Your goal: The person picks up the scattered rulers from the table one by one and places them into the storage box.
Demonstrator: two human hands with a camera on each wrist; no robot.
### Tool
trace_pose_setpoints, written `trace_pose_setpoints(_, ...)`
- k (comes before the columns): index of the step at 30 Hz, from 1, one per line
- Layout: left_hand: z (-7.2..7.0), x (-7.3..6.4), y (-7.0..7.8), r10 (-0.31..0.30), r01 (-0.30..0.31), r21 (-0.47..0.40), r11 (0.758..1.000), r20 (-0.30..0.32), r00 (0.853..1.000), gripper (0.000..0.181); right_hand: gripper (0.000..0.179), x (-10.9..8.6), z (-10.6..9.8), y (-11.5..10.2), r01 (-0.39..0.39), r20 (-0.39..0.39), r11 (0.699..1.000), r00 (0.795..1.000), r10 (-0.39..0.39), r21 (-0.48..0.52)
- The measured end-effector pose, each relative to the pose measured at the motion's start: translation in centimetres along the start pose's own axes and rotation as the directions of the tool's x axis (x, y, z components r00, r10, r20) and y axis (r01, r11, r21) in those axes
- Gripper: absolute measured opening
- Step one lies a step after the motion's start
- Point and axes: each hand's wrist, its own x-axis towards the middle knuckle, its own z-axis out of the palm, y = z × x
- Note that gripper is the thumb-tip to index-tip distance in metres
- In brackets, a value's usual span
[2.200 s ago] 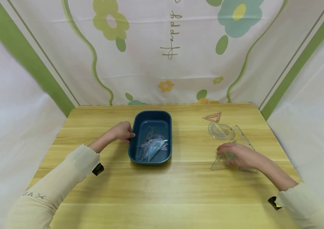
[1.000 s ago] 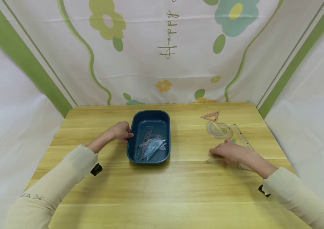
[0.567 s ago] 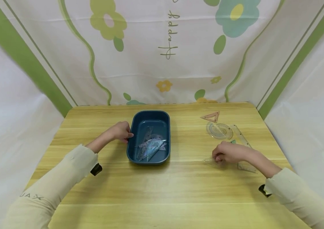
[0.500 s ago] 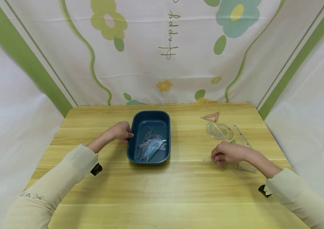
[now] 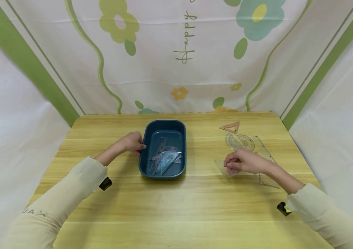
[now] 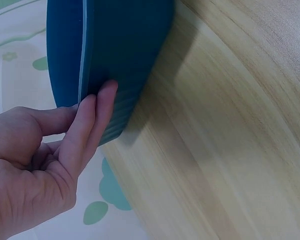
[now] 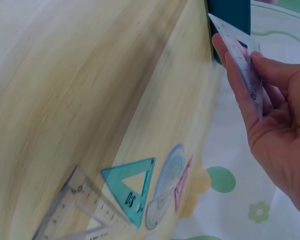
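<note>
The left grip pinches the rim of a dark-blue rectangular plastic tub holding translucent plastic drawing tools. Rightward, above the wood-grain surface, the right grip pinches a clear triangular plastic set square, partly hiding round clear protractors, a teal plastic triangle and a larger clear set square.

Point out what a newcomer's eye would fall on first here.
Probably the dark blue tray left of the table's middle, its left side pinched by the left hand, see-through drawing tools inside. Next, the right hand, to the tray's right, holding a clear set square. Then the small pink triangle toward the table's far right.
</note>
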Motion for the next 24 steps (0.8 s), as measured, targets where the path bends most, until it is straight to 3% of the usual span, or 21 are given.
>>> trace_pose_setpoints(6, -0.1, -0.1, 0.0, 0.004, -0.004, 0.008, 1.0, -0.003, 1.0, 0.047, 0.016, 1.0, 0.5, -0.5, 0.029, -0.064, 0.994, 0.997, -0.036, -0.103)
trace_pose_setpoints(13, 0.0, -0.2, 0.2, 0.001, -0.001, 0.009, 1.0, -0.004, 1.0, 0.038, 0.018, 2.6, 1.2, -1.0, 0.029, -0.093, 0.999, 0.995, -0.032, -0.025)
trace_pose_setpoints(24, -0.1, -0.2, 0.2, -0.005, 0.005, -0.016, 1.0, 0.0, 1.0, 0.034, 0.018, 4.8, 1.6, -2.3, 0.048, -0.188, 0.995, 0.98, -0.063, -0.082)
